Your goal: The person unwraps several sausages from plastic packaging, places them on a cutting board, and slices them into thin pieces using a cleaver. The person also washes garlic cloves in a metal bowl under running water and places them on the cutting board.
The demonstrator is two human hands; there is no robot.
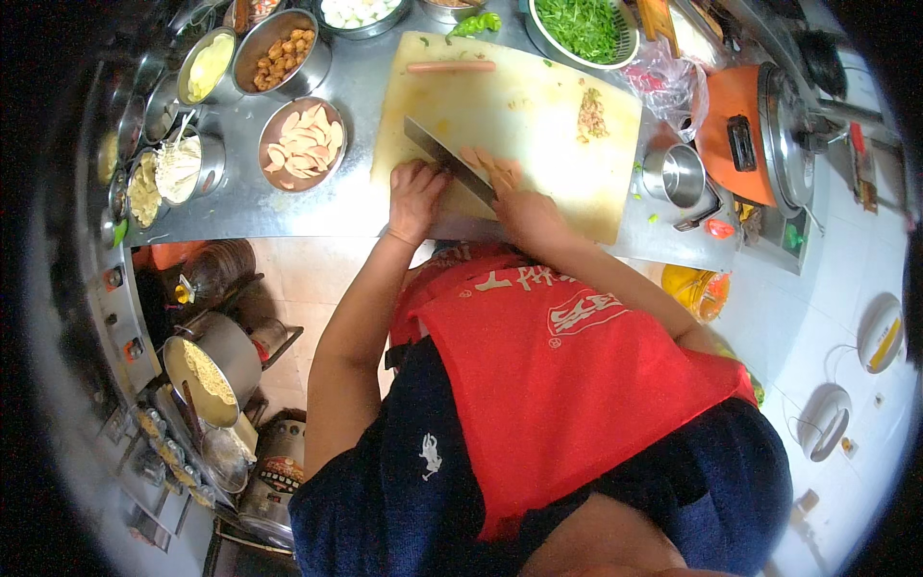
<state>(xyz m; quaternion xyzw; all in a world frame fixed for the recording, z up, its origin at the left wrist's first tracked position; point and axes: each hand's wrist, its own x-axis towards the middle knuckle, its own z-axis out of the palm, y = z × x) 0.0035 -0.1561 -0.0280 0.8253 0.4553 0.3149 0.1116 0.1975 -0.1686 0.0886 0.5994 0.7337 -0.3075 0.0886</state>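
Note:
My right hand (532, 218) grips a cleaver (447, 160), whose wide blade slants up and left over a pale cutting board (606, 213). Pink sausage slices (497, 167) lie along the blade's right side. Against its left side rests my left hand (417, 196), fingers curled down at the board's near left part; whatever is under them is hidden. A whole pink sausage (451, 66) lies near the board's far edge, and a small chopped brown heap (592, 115) is at the right. Left of the board, a steel bowl (341, 155) contains more pink slices (304, 144).
Metal bowls (324, 61) of food crowd the counter's left. Beyond the board are a green pepper (474, 26) and a colander (532, 32) of chopped greens. A steel cup (676, 175) and an orange cooker (728, 137) stand right. Below left is a pot (241, 360) of noodles.

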